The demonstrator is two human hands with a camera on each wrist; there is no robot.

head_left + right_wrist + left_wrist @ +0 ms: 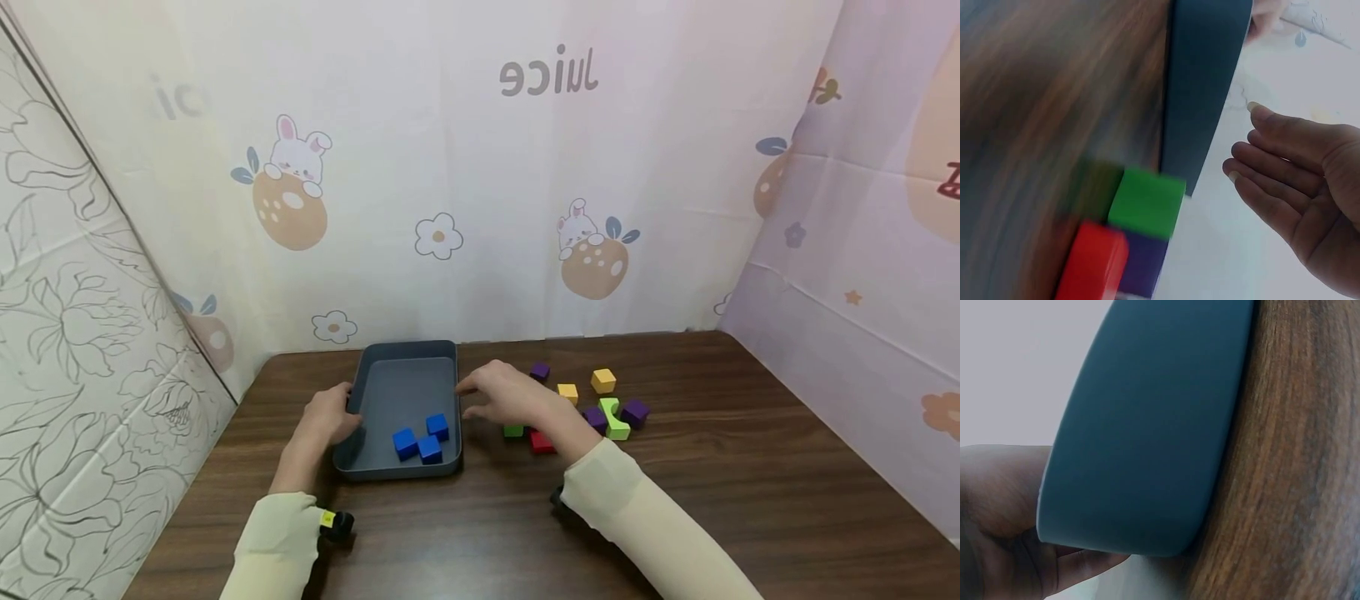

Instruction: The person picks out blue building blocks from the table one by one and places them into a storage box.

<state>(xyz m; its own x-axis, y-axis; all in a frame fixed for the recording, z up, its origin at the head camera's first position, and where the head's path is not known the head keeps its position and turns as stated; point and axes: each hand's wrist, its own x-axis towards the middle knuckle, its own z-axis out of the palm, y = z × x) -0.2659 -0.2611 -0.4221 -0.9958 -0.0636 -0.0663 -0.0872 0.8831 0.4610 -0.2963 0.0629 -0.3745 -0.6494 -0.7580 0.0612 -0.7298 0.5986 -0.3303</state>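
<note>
A dark grey tray [397, 387] lies on the table with three blue cubes [405, 443] gathered near its front right corner. My left hand [327, 417] grips the tray's left wall, thumb over the rim and fingers along the outside. In the left wrist view that hand [1004, 512] shows partly behind the tray's end wall [1141, 437]. Beside the tray's right rim, my right hand [510, 396] has its fingers loosely extended and holds nothing. The right wrist view shows this hand [1304, 181] apart from the tray wall [1204, 81], its palm bare.
Loose blocks lie right of the tray: yellow [603, 382], purple [635, 413], lime green [615, 419] and red [542, 442], some partly hidden by my right forearm. Green [1147, 203] and red [1091, 262] blocks show close in the right wrist view. A printed curtain [450, 167] stands behind the table.
</note>
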